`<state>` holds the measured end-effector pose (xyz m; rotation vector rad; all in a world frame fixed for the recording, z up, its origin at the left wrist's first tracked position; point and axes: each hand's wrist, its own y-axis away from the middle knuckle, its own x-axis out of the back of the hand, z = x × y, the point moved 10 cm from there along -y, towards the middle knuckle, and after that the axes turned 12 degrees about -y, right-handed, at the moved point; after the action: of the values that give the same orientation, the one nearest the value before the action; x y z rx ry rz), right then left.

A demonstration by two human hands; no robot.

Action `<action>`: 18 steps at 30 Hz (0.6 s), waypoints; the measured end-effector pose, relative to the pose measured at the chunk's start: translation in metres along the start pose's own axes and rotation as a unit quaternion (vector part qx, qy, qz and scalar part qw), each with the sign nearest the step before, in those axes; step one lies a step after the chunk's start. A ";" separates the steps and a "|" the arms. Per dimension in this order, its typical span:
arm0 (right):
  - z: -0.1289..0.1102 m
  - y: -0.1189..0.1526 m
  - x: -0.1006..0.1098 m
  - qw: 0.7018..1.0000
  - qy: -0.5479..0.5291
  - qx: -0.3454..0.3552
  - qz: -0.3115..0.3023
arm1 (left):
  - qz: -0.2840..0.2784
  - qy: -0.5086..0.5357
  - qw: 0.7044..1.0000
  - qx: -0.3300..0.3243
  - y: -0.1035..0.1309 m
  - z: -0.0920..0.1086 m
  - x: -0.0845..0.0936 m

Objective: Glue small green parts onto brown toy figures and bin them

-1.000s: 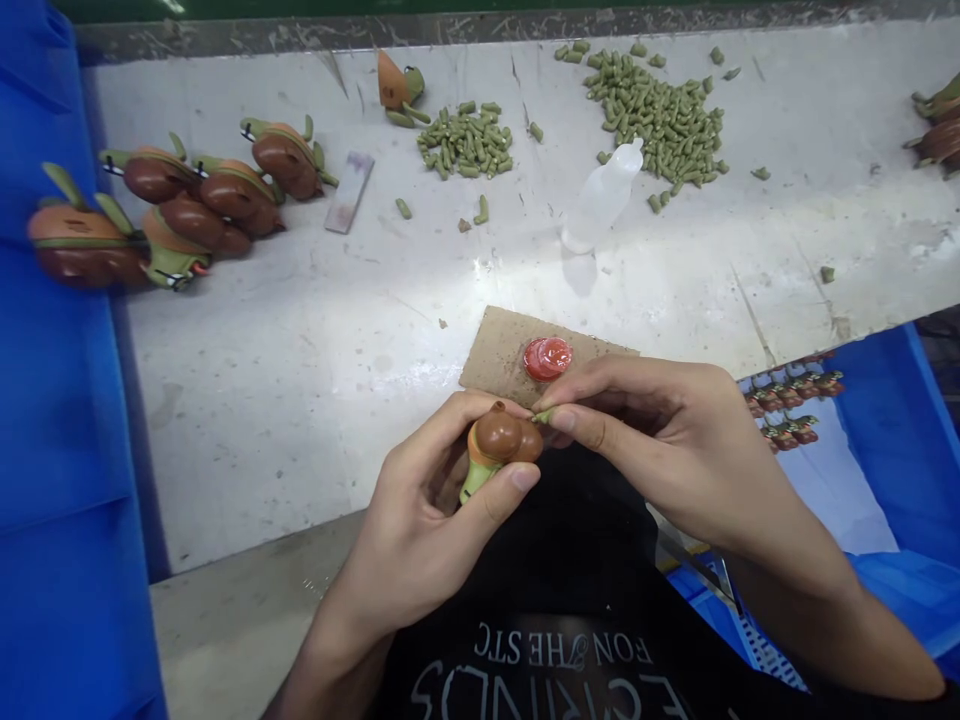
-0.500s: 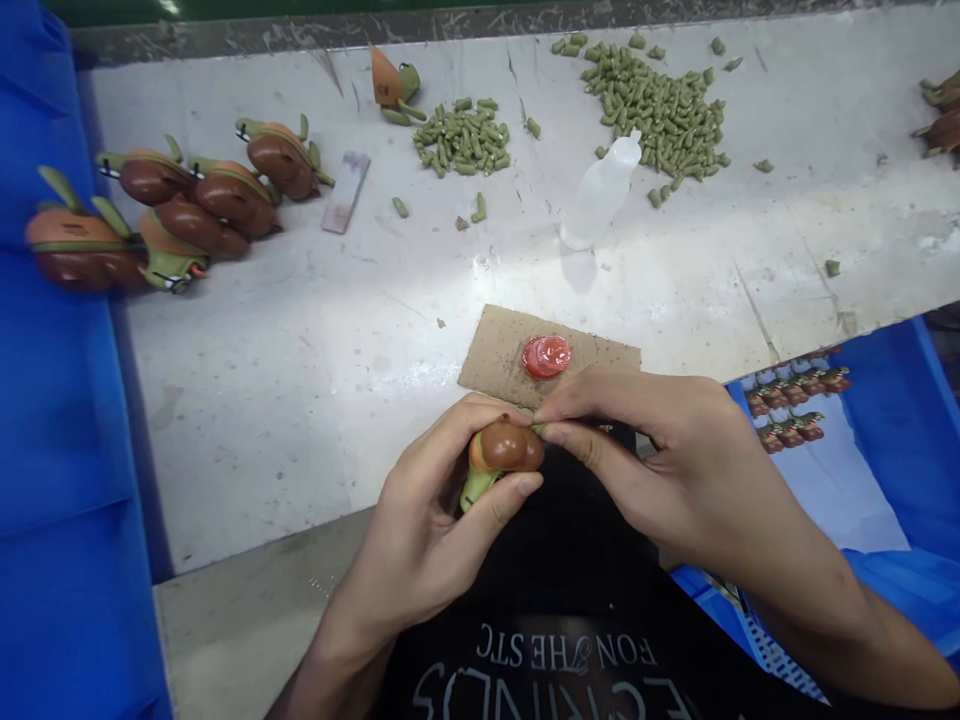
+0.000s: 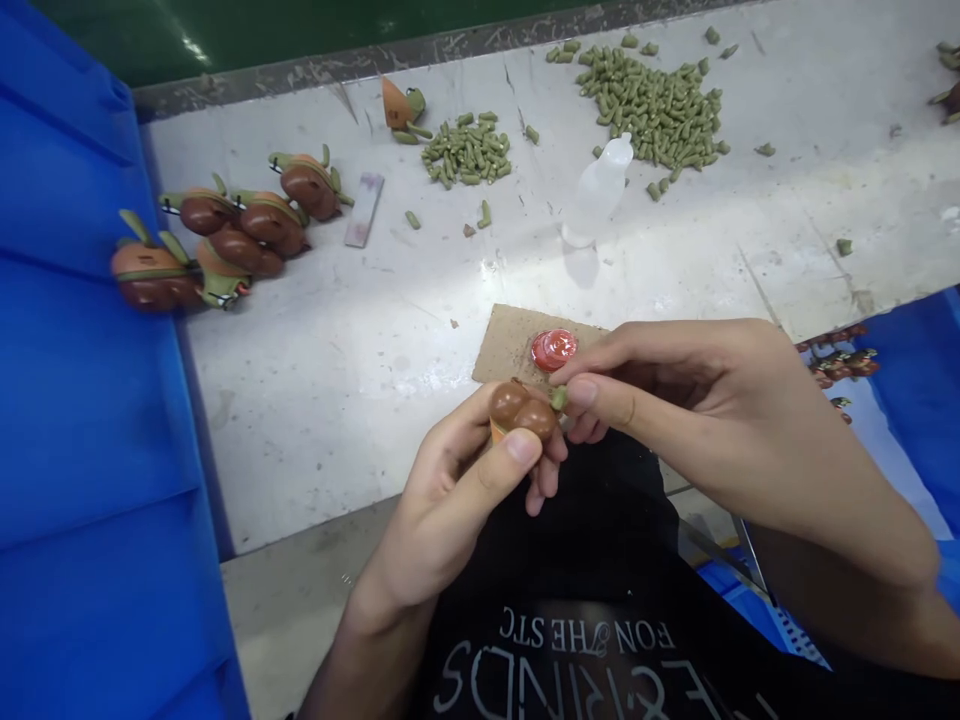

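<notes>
My left hand (image 3: 457, 490) is closed around a turtle figurine (image 3: 517, 405), its glossy brown rounded side facing up and a strip of orange showing. At the figurine's right end sits a small green peg-like piece (image 3: 559, 398), pinched by the thumb and index finger of my right hand (image 3: 675, 410). Whether this piece is joined to the figurine or only touching it, I cannot tell. Just beyond my fingers lies a piece of cardboard (image 3: 504, 345) bearing a shiny red blob (image 3: 554, 350).
Loose green pieces form a large pile (image 3: 652, 105) and a smaller pile (image 3: 466, 150). A translucent squeeze bottle (image 3: 598, 195) stands between bench front and back. Several turtle figurines (image 3: 259, 225) lie left, near a flat strip (image 3: 365, 210). Blue bins (image 3: 97, 400) flank the bench.
The camera view has shifted left. The figurine is turned in my left hand, its green head now hidden. My right hand stays at its right end, with the green piece more visible.
</notes>
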<state>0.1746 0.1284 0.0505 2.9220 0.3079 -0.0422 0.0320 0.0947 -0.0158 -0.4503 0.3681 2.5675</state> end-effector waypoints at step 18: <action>0.020 0.001 -0.007 0.996 -0.084 -0.002 0.044 | 0.094 0.019 0.995 -0.010 -0.004 0.002 0.000</action>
<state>0.1681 0.1218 0.0315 2.8991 0.1530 -0.2714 0.0340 0.0988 -0.0145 -0.4941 0.4159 2.7493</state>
